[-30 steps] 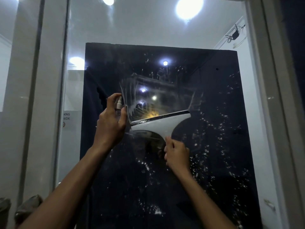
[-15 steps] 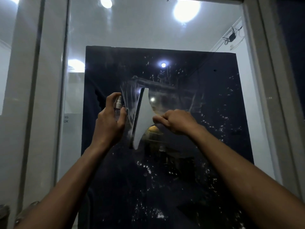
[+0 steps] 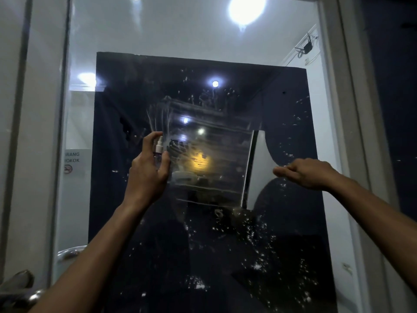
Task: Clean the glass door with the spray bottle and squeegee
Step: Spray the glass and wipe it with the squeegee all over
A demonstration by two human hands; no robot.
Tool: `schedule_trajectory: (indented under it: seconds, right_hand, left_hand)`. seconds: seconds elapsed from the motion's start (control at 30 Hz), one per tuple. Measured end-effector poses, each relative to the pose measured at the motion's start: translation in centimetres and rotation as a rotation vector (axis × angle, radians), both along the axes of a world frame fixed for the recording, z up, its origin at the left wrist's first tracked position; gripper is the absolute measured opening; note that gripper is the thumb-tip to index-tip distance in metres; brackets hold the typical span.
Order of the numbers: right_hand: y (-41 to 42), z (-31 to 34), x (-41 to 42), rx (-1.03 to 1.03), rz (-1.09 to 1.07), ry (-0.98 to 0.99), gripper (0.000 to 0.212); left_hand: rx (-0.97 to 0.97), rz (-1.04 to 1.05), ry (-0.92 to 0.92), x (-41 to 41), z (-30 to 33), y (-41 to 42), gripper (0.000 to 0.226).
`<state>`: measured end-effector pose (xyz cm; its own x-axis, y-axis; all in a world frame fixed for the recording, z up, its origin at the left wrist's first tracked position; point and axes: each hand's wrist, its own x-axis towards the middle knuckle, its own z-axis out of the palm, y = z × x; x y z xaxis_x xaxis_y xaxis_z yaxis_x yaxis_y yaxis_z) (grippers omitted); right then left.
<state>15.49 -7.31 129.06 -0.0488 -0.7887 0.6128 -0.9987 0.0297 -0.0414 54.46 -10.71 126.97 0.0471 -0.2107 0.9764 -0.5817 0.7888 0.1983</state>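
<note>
Both arms reach up; left hand (image 3: 147, 170) and right hand (image 3: 310, 173) have curled, gripping fingers.

You are looking at a dim, bluish view. Round white ceiling lights (image 3: 246, 9) glare off the tall clear glass door (image 3: 203, 37), blooming into soft halos. Wide-angle distortion bows the pale grey door frame (image 3: 338, 109) at the edges.

The left hand (image 3: 147, 170) hides most of the spray bottle (image 3: 158, 147), the right hand (image 3: 309, 173) covers the squeegee (image 3: 258, 170) handle, and both forearms run off the frame's bottom edge.
</note>
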Motion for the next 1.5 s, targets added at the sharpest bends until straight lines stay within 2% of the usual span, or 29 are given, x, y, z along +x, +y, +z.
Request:
schedule_trajectory:
  seconds: [0.1, 0.2, 0.33, 0.53, 0.67, 0.83, 0.97, 1.13, 1.5]
  right_hand:
    - [0.8, -0.8, 1.3, -0.159, 0.152, -0.132, 0.058]
    - [1.1, -1.1, 4.6, -0.264, 0.457, -0.368, 0.056]
    - [0.0, 0.3, 12.0, -0.265, 0.831, -0.894, 0.043]
    - [-1.9, 4.7, 20.4, -0.37, 0.985, -1.123, 0.028]
    - [-3.3, 7.1, 23.3, -0.298, 0.978, -1.19, 0.03]
    - [-4.6, 10.2, 26.9, -0.4, 0.938, -1.211, 0.035]
    - [-5.0, 9.7, 27.8, -0.357, 0.859, -1.241, 0.039]
    - [-5.2, 5.1, 29.4, -0.317, 0.877, -1.362, 0.039]
    - [-2.6, -9.0, 27.4, -0.14, 0.686, -1.225, 0.041]
  left_hand:
    - [0.005, -0.003, -0.007, -0.6, 0.2, 0.3, 0.043]
    - [-0.011, 0.008, -0.006, -1.1, 0.7, 0.7, 0.042]
    - [-0.031, 0.013, -0.008, -1.1, 1.4, 1.4, 0.041]
    - [-0.057, 0.061, -0.011, 0.9, 2.0, 1.7, 0.042]
    - [-0.064, 0.101, 0.021, 2.5, 2.5, 1.6, 0.042]
    - [-0.091, 0.166, 0.034, 5.5, 4.7, 1.1, 0.044]
    - [-0.099, 0.183, 0.016, 6.4, 5.4, 0.7, 0.046]
    - [-0.101, 0.138, 0.013, 6.9, 4.5, -0.1, 0.044]
    - [-0.029, 0.039, -0.02, 7.2, 0.8, -1.0, 0.042]
